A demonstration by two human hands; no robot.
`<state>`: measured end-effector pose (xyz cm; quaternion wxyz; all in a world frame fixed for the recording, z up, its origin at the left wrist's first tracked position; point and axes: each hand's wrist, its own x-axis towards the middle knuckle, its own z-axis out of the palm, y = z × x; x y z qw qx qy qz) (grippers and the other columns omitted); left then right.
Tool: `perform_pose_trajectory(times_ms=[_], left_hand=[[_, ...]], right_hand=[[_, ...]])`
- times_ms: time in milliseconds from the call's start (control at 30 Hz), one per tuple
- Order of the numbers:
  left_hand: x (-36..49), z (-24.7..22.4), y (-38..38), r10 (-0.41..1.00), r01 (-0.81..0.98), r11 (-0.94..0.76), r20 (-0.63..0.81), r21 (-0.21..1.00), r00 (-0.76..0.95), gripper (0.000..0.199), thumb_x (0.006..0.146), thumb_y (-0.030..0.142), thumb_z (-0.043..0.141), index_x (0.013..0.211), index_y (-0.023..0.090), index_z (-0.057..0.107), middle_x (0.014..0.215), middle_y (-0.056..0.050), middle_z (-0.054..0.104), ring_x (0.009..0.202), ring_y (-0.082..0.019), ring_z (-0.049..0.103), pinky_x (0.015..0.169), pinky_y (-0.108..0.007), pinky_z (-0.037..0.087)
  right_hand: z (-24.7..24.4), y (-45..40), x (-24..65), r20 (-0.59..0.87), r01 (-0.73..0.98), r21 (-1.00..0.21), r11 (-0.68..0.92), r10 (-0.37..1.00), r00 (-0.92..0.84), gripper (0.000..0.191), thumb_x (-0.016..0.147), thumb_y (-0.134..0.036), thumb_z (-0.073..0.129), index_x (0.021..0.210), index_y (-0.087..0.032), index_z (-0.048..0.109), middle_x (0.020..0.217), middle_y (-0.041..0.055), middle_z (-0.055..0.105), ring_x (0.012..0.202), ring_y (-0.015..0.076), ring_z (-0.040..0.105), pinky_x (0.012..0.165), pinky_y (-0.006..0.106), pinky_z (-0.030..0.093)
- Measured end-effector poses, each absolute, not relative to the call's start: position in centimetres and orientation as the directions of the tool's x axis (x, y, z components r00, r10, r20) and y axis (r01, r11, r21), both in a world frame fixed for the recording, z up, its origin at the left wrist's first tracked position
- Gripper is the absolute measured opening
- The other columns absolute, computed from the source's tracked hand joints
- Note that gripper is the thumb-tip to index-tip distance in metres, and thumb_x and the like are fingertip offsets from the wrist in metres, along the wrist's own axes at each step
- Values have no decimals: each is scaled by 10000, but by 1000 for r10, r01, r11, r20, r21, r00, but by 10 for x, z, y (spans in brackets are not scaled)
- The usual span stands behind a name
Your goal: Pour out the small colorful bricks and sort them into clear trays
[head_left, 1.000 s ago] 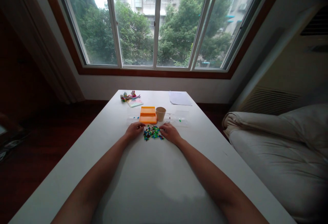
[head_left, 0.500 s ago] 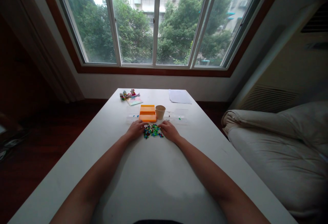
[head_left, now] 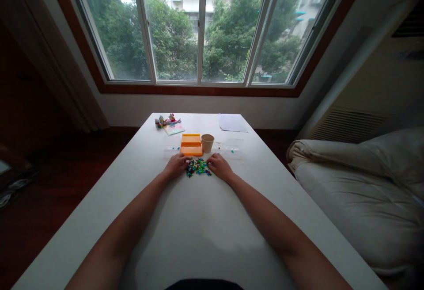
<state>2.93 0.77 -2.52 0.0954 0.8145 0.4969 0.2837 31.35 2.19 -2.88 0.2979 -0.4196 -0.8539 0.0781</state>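
Note:
A loose pile of small green, blue and dark pieces [head_left: 198, 167] lies on the white table [head_left: 198, 219]. My left hand [head_left: 177, 165] rests at the pile's left edge, its fingers bent toward the pieces. At the right edge is my right hand [head_left: 219, 166], fingers curled in toward the pile. Whatever either hand pinches is too small to make out. Just beyond the pile sit an orange tray [head_left: 191, 150] with compartments and a brown paper cup [head_left: 207, 143] touching or nearly touching its right side.
Clear plastic trays [head_left: 234, 148] with a few tiny pieces flank the tray and cup. Small figurines [head_left: 161, 122] and a coloured card [head_left: 174, 128] lie at the far left; white paper [head_left: 232, 123] at the far right. A padded seat [head_left: 357, 192] stands right of the table.
My right hand has shifted very slightly right, away from the pile. The view has tilted a little; the tray and cup stay in place on the table.

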Motion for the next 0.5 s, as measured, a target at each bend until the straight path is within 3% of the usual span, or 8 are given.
perform_pose_trajectory(times_ms=[233, 400, 500], left_hand=[[27, -26, 9, 875, 743, -470, 360, 476, 324, 266, 908, 297, 571, 1086, 251, 763, 992, -75, 659, 909, -215, 597, 833, -323, 457], [28, -26, 9, 881, 739, -460, 359, 493, 309, 262, 893, 280, 581, 1072, 242, 768, 975, -73, 657, 905, -210, 601, 833, -318, 462], [27, -27, 10, 879, 736, -462, 365, 494, 307, 260, 893, 290, 581, 1063, 243, 772, 964, -71, 654, 882, -205, 597, 822, -315, 461]], right_hand=[[-29, 22, 314, 444, 662, -404, 631, 768, -461, 120, 856, -133, 648, 896, -220, 719, 943, 54, 637, 943, 202, 546, 839, 305, 448], [-30, 23, 315, 453, 680, -396, 617, 776, -440, 173, 847, -164, 669, 1004, -226, 709, 958, 52, 631, 950, 208, 542, 852, 315, 447], [-29, 23, 316, 449, 684, -379, 624, 770, -454, 128, 858, -183, 669, 964, -230, 724, 971, 61, 628, 976, 214, 543, 883, 325, 443]])
